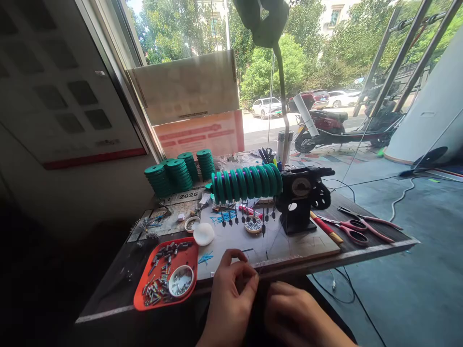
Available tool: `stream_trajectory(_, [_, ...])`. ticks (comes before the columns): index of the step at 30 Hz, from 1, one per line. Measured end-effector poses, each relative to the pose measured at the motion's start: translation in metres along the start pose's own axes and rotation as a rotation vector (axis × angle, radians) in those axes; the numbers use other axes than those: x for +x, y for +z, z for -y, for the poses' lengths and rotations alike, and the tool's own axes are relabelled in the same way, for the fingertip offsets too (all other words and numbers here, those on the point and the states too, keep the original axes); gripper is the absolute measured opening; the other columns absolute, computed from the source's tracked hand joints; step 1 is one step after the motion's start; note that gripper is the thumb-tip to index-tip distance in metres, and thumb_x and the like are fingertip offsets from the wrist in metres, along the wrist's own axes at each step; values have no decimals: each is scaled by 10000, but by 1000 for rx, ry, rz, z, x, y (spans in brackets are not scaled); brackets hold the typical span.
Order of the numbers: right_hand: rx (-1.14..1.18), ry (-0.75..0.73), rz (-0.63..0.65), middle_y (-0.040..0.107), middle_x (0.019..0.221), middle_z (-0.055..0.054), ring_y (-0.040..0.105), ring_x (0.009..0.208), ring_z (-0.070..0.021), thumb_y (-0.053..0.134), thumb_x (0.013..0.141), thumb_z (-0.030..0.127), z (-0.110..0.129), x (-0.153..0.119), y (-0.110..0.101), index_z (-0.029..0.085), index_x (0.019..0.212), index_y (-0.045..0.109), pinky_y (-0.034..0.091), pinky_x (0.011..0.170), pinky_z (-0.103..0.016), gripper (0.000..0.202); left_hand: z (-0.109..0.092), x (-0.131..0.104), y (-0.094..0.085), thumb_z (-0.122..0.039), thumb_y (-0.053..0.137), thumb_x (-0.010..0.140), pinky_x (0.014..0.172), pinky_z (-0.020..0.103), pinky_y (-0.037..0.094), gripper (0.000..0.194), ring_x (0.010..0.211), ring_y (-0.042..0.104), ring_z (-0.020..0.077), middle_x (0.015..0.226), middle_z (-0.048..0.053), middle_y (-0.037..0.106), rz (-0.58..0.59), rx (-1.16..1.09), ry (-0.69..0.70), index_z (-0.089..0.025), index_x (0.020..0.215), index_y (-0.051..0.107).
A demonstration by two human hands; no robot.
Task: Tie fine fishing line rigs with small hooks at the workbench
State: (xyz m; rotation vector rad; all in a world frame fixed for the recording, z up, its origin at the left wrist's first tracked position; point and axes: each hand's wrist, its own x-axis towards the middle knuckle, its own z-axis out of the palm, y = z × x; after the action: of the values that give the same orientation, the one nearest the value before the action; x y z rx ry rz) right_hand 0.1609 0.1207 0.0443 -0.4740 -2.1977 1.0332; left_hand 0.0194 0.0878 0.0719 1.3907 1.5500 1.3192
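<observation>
Over the table's front edge, my left hand (235,291) is closed in a pinch, thumb against forefinger; whatever lies between the tips is too small to make out. Close on its right, my right hand (298,311) is curled, its fingertips turned down and hidden. Beyond both hands stands a black winding machine (298,197) carrying a row of green spools (246,183). Several small dark weights (237,219) hang on threads beneath the spools. A small round dish of beads (253,225) sits under them.
An orange tray (139,296) of metal parts holds a white bowl (181,281). Nearby is a white lid-like disc (203,234). Green spool stacks (177,176) stand at the back left. Scissors (352,226) and pliers (376,225) lie at the right edge. A lamp arm (284,91) rises behind.
</observation>
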Motion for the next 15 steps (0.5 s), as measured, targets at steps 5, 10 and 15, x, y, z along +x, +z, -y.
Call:
stream_trajectory(5, [-81,-85,25,606,632,-8,516,585,-117,492,835,164,34,32,-26,171,647,590,412,571,-210,212,19,-4,1,-83,447,834,574,229,503,191,644,617,143,835,71,611,-329,719,804,-165,818,619])
stream_trajectory(10, [129,268,204,606,600,10,543,542,-104,591,747,120,35,104,-43,116,676,630,426,505,-180,81,21,-2,-4,-13,500,805,566,255,505,178,604,618,169,712,92,667,-425,865,1027,-113,871,632])
stream_trajectory(15, [15,162,207,636,632,3,551,558,-114,603,750,137,21,109,-35,126,727,663,404,508,-194,66,5,0,-9,-28,538,765,507,245,448,176,557,576,152,653,71,660,-225,553,691,-138,743,673])
